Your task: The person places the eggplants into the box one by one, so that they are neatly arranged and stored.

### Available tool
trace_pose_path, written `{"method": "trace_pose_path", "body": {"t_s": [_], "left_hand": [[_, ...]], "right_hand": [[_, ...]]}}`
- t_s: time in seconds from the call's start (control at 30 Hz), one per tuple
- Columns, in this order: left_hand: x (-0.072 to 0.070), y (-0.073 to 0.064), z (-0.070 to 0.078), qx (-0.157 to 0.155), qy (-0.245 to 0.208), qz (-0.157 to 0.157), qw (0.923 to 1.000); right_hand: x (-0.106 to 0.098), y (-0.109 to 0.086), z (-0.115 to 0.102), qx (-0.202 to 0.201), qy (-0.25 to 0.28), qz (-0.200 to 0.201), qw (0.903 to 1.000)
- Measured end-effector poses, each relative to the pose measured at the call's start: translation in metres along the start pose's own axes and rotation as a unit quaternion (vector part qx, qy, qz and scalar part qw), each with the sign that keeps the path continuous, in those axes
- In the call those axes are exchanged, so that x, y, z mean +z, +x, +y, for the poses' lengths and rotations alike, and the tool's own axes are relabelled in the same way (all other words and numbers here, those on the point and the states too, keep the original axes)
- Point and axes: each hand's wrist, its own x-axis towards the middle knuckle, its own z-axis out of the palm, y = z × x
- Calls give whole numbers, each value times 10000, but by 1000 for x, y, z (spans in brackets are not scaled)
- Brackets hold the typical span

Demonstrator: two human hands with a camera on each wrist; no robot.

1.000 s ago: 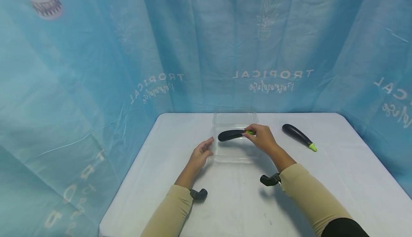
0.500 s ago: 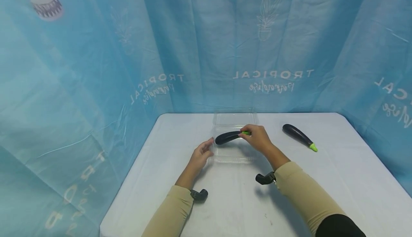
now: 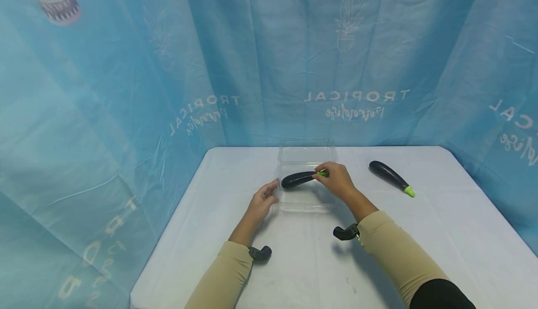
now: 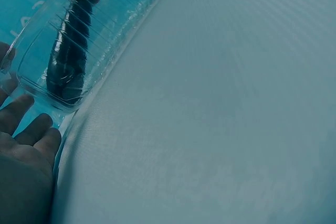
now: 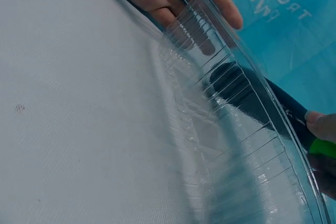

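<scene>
R hand (image 3: 339,181) pinches a dark eggplant (image 3: 298,179) by its green stem end (image 3: 323,173), prob. bc that leaves the knuckles above the walls while the fat end dips low inside the clear container (image 3: 304,207), nr its L end; can't tell if it touches the bottom. L hand (image 3: 259,202) is relaxed, gripping nothing, right at the container's L end, prob. to steady it, w/ the lid (image 3: 307,153) tipped back, likely for access. A 2nd eggplant (image 3: 388,176) lies well apart on the white-covered table (image 3: 294,262), R side; blue curtains (image 3: 294,66) w/ reversed "TROPICAL" lettering hang behind & at the sides.
</scene>
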Motion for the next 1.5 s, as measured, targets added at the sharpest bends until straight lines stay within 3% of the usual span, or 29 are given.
{"method": "trace_pose_path", "body": {"t_s": [0.37, 1.17, 1.5], "left_hand": [[0, 0, 2, 44, -1, -17, 10000], [0, -1, 2, 44, -19, -43, 10000], [1, -2, 1, 77, -42, -32, 10000]], "right_hand": [[-3, 0, 0, 348, 480, 45, 9982], [-3, 2, -2, 823, 281, -75, 9962], [-14, 2, 2, 583, 541, 156, 9967]]}}
